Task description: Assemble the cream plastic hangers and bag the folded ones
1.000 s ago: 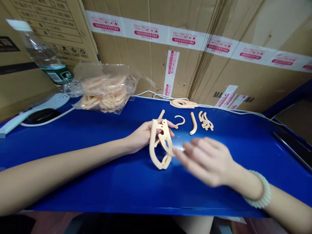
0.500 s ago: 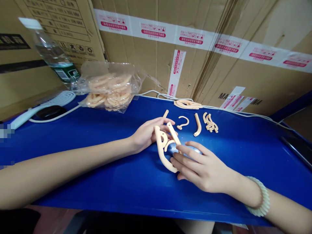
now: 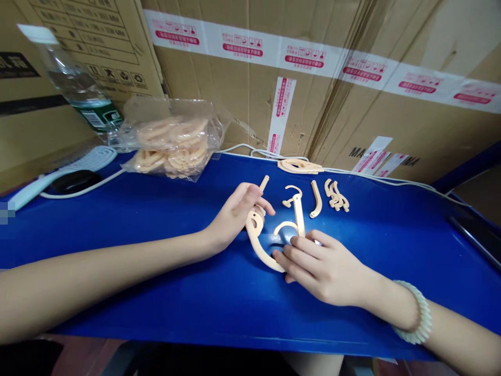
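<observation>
My right hand [image 3: 317,266] is closed on a straight beige hanger arm [image 3: 299,216] that sticks up from its fingers. Its fingertips also meet the lower end of a curved beige hanger arm [image 3: 259,249]. Around the upper end of that curved arm, by a small part with a hole, the fingers of my left hand [image 3: 240,209] are curled. A thin beige hook [image 3: 285,225] shows between the hands; its lower end is hidden. Just beyond lies another loose hook [image 3: 287,203], partly covered by the straight arm.
On the blue table [image 3: 176,297], a curved arm [image 3: 315,199] and several small pieces [image 3: 336,196] lie farther right. Behind are stacked beige parts [image 3: 299,166], a white cable [image 3: 376,178], a bag of parts [image 3: 176,141], a bottle [image 3: 78,86] and a hairbrush [image 3: 66,169]. Cardboard boxes [image 3: 235,78] stand at the back.
The straight arm in my right hand has swung upright and to the right, away from the curved arm. My left hand has shifted slightly left and up along the curved arm.
</observation>
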Tool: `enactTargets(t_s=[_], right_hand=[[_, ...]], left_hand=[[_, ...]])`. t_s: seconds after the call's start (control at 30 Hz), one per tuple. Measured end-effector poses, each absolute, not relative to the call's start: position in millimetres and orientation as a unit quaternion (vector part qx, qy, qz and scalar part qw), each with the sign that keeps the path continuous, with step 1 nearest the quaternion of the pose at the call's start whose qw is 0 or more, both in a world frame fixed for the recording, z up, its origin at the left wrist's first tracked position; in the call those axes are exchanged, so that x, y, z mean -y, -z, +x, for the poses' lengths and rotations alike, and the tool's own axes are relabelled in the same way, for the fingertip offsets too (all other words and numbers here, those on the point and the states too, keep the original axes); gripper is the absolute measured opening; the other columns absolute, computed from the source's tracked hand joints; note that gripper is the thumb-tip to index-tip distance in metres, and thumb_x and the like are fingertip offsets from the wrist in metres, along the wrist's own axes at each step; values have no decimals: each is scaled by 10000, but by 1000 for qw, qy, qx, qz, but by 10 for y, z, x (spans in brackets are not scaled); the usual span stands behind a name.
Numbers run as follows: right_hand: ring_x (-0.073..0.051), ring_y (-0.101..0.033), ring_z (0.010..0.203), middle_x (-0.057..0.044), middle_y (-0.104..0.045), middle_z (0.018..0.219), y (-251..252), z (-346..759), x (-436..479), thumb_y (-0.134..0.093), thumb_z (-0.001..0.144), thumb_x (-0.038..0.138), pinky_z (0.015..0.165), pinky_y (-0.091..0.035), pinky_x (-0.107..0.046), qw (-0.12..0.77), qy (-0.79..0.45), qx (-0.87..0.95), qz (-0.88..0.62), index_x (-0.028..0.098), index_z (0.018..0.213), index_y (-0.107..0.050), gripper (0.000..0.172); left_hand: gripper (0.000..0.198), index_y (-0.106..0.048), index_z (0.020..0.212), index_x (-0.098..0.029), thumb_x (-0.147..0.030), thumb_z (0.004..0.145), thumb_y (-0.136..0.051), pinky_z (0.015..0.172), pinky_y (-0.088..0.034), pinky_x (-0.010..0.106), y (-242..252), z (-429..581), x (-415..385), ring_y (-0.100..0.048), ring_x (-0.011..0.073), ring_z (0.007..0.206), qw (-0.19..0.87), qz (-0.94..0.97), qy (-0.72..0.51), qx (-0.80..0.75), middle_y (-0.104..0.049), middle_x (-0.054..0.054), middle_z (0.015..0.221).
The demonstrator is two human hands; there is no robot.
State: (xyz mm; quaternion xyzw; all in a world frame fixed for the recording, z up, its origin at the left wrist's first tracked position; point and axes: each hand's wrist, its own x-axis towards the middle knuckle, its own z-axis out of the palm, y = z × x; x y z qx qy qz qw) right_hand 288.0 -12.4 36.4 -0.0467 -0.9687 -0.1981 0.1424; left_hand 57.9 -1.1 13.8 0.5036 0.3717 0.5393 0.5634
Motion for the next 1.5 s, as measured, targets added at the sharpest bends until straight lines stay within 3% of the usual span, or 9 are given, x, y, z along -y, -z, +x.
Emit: enactTargets(t_s=[0.13, 0.33, 0.53, 0.83, 1.07, 1.23, 1.37, 1.5], right_hand=[[-220, -662, 889, -99, -710, 902, -356, 2857, 142, -573, 1034, 228, 666, -423, -368, 160, 214, 962, -60, 32, 1175, -661, 257], [-215, -655, 873, -87, -726, 891, -365, 2852, 143, -553, 1042, 230, 662, -437, -370, 167, 234, 955, -70, 59, 1129, -693, 238], [-239, -681, 914, -107, -743, 934, -382, 2857, 118, -554, 1039, 233, 685, -496, -372, 167, 217, 960, -66, 43, 1149, -682, 254], [-256, -679, 1118, -141, -762, 1069, -416, 2850, 129, -485, 1042, 135, 842, -572, -350, 186, 168, 967, -51, 100, 1022, -696, 214], [-265, -654, 1146, -127, -750, 1174, -437, 2855, 146, -472, 1030, 106, 867, -520, -385, 211, 246, 943, -81, 134, 945, -696, 241], [-251, -642, 1041, -93, -760, 1007, -396, 2843, 139, -478, 1029, 105, 890, -427, -416, 199, 314, 910, -183, 161, 899, -671, 239], [-191, -579, 727, -12, -646, 700, -385, 2826, 114, -389, 1035, 71, 882, -390, -424, 150, 282, 924, -210, 176, 825, -643, 346], [-184, -534, 678, -6, -634, 685, -400, 2834, 143, -360, 1033, 62, 847, -392, -415, 162, 261, 935, -179, 167, 859, -652, 355]], left_hand=[[459, -421, 1045, -218, -645, 948, -557, 381, -372, 168, -100, 592, 84, -450, 52, 405, 519, 559, -510, -397, -686, -26, 788], [406, -401, 1308, -187, -444, 1020, -524, 472, -453, 190, -107, 592, 118, -529, 67, 522, 542, 590, -469, -371, -688, 31, 975], [343, -569, 930, -135, -454, 1029, -491, 530, -456, 196, -138, 584, 130, -554, 67, 566, 562, 646, -390, -337, -669, 37, 878], [316, -543, 841, -149, -429, 988, -536, 493, -393, 194, -199, 559, 91, -468, 60, 508, 560, 639, -391, -354, -611, -11, 729], [324, -526, 828, -149, -425, 998, -514, 503, -416, 199, -155, 553, 90, -523, 62, 506, 564, 625, -414, -346, -597, -10, 746], [386, -552, 807, -134, -448, 1019, -477, 513, -428, 201, -128, 551, 74, -527, 61, 481, 555, 618, -434, -347, -579, -14, 684], [436, -587, 802, -123, -495, 1011, -499, 514, -460, 198, -123, 535, 92, -565, 90, 471, 567, 619, -421, -344, -557, -21, 537], [454, -576, 792, -134, -541, 990, -535, 465, -482, 200, -136, 534, 123, -610, 122, 435, 609, 596, -403, -334, -594, -1, 484]])
